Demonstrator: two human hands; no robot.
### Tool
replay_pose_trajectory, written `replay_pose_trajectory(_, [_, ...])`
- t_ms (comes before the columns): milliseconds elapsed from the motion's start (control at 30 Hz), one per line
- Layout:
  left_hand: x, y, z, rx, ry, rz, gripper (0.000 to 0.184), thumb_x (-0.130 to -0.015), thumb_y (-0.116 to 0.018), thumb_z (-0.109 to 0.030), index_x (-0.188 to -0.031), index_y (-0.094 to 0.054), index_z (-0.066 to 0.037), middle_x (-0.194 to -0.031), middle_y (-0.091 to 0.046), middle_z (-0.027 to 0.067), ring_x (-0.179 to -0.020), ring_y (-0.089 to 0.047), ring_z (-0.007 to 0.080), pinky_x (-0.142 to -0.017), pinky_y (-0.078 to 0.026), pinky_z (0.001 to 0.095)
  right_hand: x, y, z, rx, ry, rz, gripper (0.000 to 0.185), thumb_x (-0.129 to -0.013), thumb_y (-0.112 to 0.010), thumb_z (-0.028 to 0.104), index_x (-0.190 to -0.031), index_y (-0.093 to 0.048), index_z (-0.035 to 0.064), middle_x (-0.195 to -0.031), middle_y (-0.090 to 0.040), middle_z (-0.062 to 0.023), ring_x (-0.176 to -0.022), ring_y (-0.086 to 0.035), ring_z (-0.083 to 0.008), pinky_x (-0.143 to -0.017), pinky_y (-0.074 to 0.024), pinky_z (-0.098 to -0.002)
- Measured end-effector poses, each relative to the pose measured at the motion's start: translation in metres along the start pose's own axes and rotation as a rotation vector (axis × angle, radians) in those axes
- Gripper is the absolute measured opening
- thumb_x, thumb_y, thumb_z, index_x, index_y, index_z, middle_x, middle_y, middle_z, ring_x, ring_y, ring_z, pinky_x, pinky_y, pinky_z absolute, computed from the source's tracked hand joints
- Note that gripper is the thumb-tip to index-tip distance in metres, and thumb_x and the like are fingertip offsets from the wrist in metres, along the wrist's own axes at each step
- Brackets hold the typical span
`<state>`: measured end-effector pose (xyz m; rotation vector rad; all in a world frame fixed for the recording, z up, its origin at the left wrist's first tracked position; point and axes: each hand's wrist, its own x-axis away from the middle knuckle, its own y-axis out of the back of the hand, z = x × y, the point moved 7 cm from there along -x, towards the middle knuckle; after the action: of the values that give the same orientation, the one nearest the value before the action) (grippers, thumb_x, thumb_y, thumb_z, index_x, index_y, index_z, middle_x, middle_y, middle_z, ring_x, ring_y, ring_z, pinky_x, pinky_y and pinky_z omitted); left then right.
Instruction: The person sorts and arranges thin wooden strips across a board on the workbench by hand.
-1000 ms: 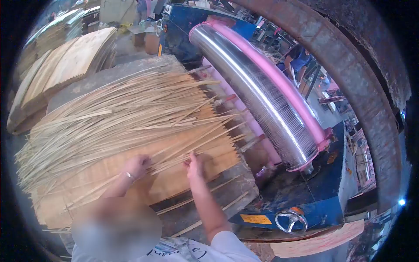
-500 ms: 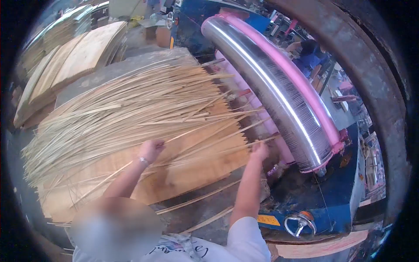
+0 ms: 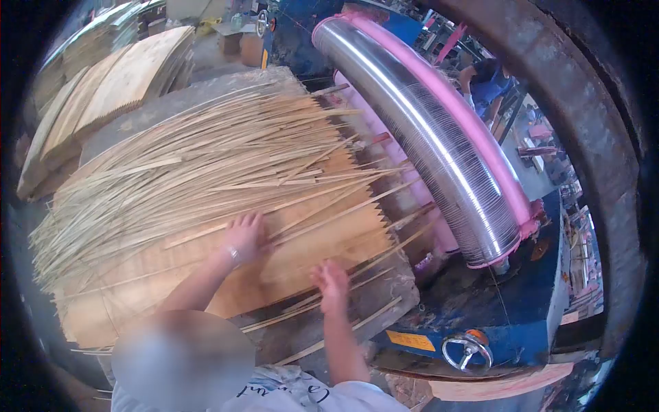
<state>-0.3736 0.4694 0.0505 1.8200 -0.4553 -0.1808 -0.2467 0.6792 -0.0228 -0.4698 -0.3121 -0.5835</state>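
Note:
My left hand (image 3: 247,233) lies palm down, fingers stretched out, over a broad sheet of wood veneer (image 3: 329,240) with a saw-toothed right edge. Just beyond its fingers run thin wood strips (image 3: 206,161), heaped across the far part of the sheet. At the sheet's front edge my right hand (image 3: 331,280) hovers with its fingers apart. A few long strips (image 3: 381,261) pass beside that hand along the front edge, some reaching right toward the roller. Whether its fingertips touch one of them is hard to make out.
A shiny metal roller (image 3: 439,151) with pink covering stands on a blue machine at right, with a handwheel (image 3: 468,351) at its front. Curved veneer stacks (image 3: 117,82) sit at far left. A co-worker (image 3: 489,86) is beyond the roller. A rusty beam (image 3: 597,117) arches over the right.
My right hand has drawn back from the roller side toward my body, and strips now lie along the front edge. My left hand has shifted slightly right, its fingers changing from pinched to spread.

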Motion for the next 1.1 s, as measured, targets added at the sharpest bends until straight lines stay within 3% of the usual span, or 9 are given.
replay_pose_trajectory(100, [0.067, -0.014, 0.044, -0.078, 0.032, -0.061, 0.077, -0.065, -0.066, -0.033, -0.127, -0.029, -0.005, -0.129, -0.032, 0.0134, -0.118, -0.031, 0.0295, -0.097, -0.025, 0.0443, 0.029, -0.045, -0.027, 0.061, -0.160, 0.226, 0.028, -0.082, -0.055, 0.012, -0.107, -0.048, 0.0012, -0.098, -0.056, -0.0103, -0.084, -0.058, -0.0199, -0.070, -0.0495, -0.0293])
replay_pose_trajectory(267, [0.126, -0.007, 0.106, 0.170, 0.237, -0.172, 0.026, -0.068, -0.062, -0.019, -0.091, -0.054, -0.009, -0.098, -0.052, 0.0111, -0.093, -0.049, 0.0293, -0.076, -0.043, 0.0382, 0.040, -0.095, -0.067, 0.040, -0.321, 0.433, 0.032, -0.082, -0.055, 0.016, -0.108, -0.045, -0.0007, -0.099, -0.055, -0.0101, -0.085, -0.058, -0.0187, -0.072, -0.0487, -0.0289])
replay_pose_trajectory(367, [0.127, -0.005, 0.104, 0.037, 0.202, -0.185, 0.012, -0.071, -0.058, -0.017, -0.080, -0.054, -0.009, -0.085, -0.054, 0.0096, -0.084, -0.053, 0.0275, -0.066, -0.044, 0.0375, 0.047, -0.107, -0.073, 0.102, -0.298, 0.462, 0.034, -0.084, -0.053, 0.017, -0.110, -0.042, -0.0011, -0.101, -0.055, -0.0104, -0.084, -0.057, -0.0180, -0.071, -0.0486, -0.0286])
replay_pose_trajectory(467, [0.107, -0.004, 0.083, 0.132, 0.139, -0.125, 0.016, -0.073, -0.057, -0.020, -0.084, -0.055, -0.008, -0.086, -0.055, 0.0109, -0.082, -0.054, 0.0283, -0.067, -0.044, 0.0383, 0.049, -0.095, -0.076, 0.157, -0.044, 0.454, 0.032, -0.085, -0.051, 0.016, -0.110, -0.042, -0.0015, -0.101, -0.055, -0.0109, -0.081, -0.057, -0.0171, -0.069, -0.0489, -0.0283])
replay_pose_trajectory(600, [0.034, -0.018, 0.035, 0.392, 0.132, -0.084, 0.017, -0.077, -0.053, -0.024, -0.086, -0.057, -0.010, -0.083, -0.059, 0.0127, -0.074, -0.058, 0.0290, -0.064, -0.046, 0.0385, 0.058, -0.072, -0.058, 0.142, -0.171, 0.432, 0.029, -0.086, -0.049, 0.015, -0.110, -0.044, -0.0001, -0.099, -0.056, -0.0107, -0.081, -0.057, -0.0166, -0.067, -0.0491, -0.0280])
replay_pose_trajectory(667, [0.000, 0.001, -0.006, 0.272, 0.003, -0.219, 0.017, -0.076, -0.053, -0.023, -0.088, -0.058, -0.011, -0.083, -0.061, 0.0102, -0.075, -0.059, 0.0274, -0.063, -0.047, 0.0372, 0.051, -0.064, -0.054, 0.160, -0.222, 0.395, 0.028, -0.086, -0.048, 0.015, -0.110, -0.044, 0.0009, -0.098, -0.056, -0.0107, -0.081, -0.058, -0.0167, -0.067, -0.0491, -0.0278])
replay_pose_trajectory(900, [0.008, -0.036, -0.054, 0.304, -0.295, 0.329, 0.021, -0.071, -0.060, -0.020, -0.090, -0.061, -0.011, -0.079, -0.062, 0.0088, -0.076, -0.058, 0.0254, -0.067, -0.047, 0.0351, 0.010, -0.047, -0.030, -0.058, -0.142, 0.214, 0.028, -0.087, -0.046, 0.023, -0.108, -0.045, 0.0051, -0.096, -0.056, -0.0103, -0.086, -0.056, -0.0206, -0.070, -0.0481, -0.0311])
replay_pose_trajectory(1000, [0.037, -0.029, -0.024, 0.347, -0.484, 0.054, 0.021, -0.069, -0.062, -0.018, -0.088, -0.061, -0.011, -0.081, -0.061, 0.0089, -0.074, -0.058, 0.0250, -0.067, -0.047, 0.0347, 0.003, -0.055, -0.032, -0.113, -0.168, 0.233, 0.031, -0.087, -0.048, 0.027, -0.109, -0.043, 0.0057, -0.098, -0.054, -0.0105, -0.088, -0.056, -0.0216, -0.072, -0.0474, -0.0318])
replay_pose_trajectory(1100, [0.056, 0.010, 0.048, 0.191, -0.170, -0.183, 0.034, -0.068, -0.063, -0.024, -0.099, -0.056, -0.011, -0.097, -0.055, 0.0112, -0.087, -0.052, 0.0298, -0.076, -0.042, 0.0394, 0.015, -0.070, -0.046, 0.031, -0.193, 0.280, 0.028, -0.086, -0.049, 0.024, -0.107, -0.044, 0.0054, -0.097, -0.054, -0.0104, -0.088, -0.056, -0.0215, -0.073, -0.0473, -0.0322])
